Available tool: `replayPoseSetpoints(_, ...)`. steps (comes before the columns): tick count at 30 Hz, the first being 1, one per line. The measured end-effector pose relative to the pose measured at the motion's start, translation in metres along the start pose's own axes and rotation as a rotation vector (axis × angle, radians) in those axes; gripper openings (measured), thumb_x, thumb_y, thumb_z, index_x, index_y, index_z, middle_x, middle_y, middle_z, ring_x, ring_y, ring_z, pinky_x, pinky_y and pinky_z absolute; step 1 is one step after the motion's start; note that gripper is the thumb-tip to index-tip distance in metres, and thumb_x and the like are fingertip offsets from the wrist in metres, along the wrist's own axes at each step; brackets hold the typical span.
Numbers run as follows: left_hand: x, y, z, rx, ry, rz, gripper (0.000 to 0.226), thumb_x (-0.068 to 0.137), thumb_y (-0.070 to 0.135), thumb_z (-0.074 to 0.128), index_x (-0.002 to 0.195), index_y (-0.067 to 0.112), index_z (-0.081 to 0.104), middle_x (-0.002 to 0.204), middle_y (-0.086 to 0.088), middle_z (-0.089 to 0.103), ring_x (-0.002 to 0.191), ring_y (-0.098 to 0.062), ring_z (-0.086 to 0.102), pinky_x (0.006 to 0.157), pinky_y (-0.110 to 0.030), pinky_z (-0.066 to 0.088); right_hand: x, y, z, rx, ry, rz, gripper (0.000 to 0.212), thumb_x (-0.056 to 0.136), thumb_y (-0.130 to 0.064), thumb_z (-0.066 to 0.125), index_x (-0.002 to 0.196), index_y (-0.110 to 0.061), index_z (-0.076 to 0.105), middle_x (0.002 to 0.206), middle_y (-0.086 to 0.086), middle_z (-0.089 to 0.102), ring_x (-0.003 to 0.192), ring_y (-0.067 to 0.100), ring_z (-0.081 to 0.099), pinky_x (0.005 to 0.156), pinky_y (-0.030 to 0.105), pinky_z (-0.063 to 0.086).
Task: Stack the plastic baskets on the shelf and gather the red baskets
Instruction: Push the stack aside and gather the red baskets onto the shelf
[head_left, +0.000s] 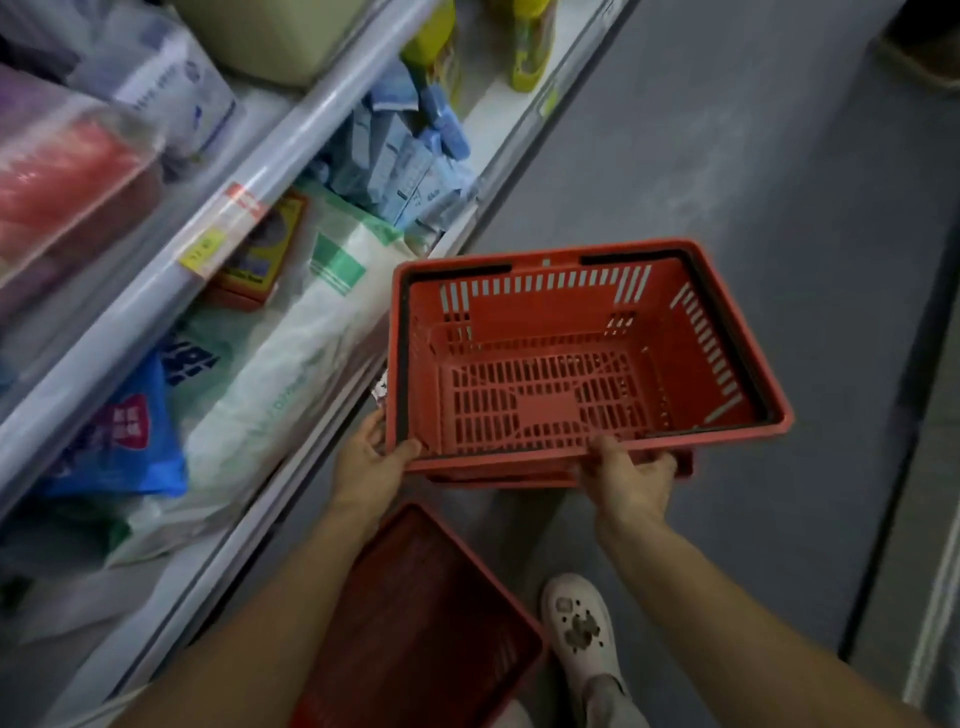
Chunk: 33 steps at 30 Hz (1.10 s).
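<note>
A red plastic shopping basket with slotted walls and black handles folded along its rim is held above the grey floor. It sits nested in at least one more red basket, whose rim shows just beneath its near edge. My left hand grips the near left corner of the rim. My right hand grips the near edge toward the right. A second, darker red basket lies lower down between my forearms, close to my legs.
Shelves run along the left, packed with plastic bags, blue packets, a yellow box and bottles. Grey floor stretches ahead and to the right. My white shoe stands on the floor below the held basket.
</note>
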<state>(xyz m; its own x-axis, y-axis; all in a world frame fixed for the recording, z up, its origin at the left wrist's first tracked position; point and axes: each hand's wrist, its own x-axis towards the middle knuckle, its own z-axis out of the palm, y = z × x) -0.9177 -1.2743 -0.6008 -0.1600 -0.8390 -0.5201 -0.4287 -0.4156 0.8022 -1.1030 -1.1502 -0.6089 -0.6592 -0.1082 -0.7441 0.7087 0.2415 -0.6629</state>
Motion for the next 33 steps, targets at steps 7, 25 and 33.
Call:
replayPoseSetpoints(7,0.046,-0.045,0.018,0.132,-0.044,-0.002,0.061,0.084,-0.016,0.055,0.139,0.01,0.046,0.119,-0.004,0.062,0.104,-0.018,0.062,0.09,-0.025,0.053,0.035,0.021,-0.013,-0.35,-0.151,0.124,0.028,0.093,-0.028,0.056,0.092,-0.001,0.061,0.071,0.016,0.069,0.059,0.03,0.066,0.043,0.03,0.052)
replayPoseSetpoints(25,0.15,-0.095,0.072,0.676,0.072,0.396,0.076,0.087,0.002,0.061,0.151,0.004,0.019,0.159,-0.016,0.019,0.147,-0.028,0.018,0.116,-0.029,0.013,0.247,-0.039,-0.054,-1.081,-0.315,-0.731,0.069,0.088,-0.031,0.051,0.147,-0.03,0.017,0.147,0.006,0.041,0.125,0.025,0.048,0.097,0.052,0.044)
replayPoseSetpoints(33,0.163,-0.107,0.075,0.531,0.136,0.375,0.078,0.086,-0.004,0.056,0.152,0.015,0.02,0.157,-0.01,0.028,0.144,-0.023,0.027,0.112,-0.025,0.018,0.252,-0.02,-0.046,-0.852,-0.294,-0.757,0.065,0.091,-0.026,0.045,0.148,-0.035,0.015,0.142,-0.006,0.041,0.121,0.013,0.044,0.097,0.038,0.037)
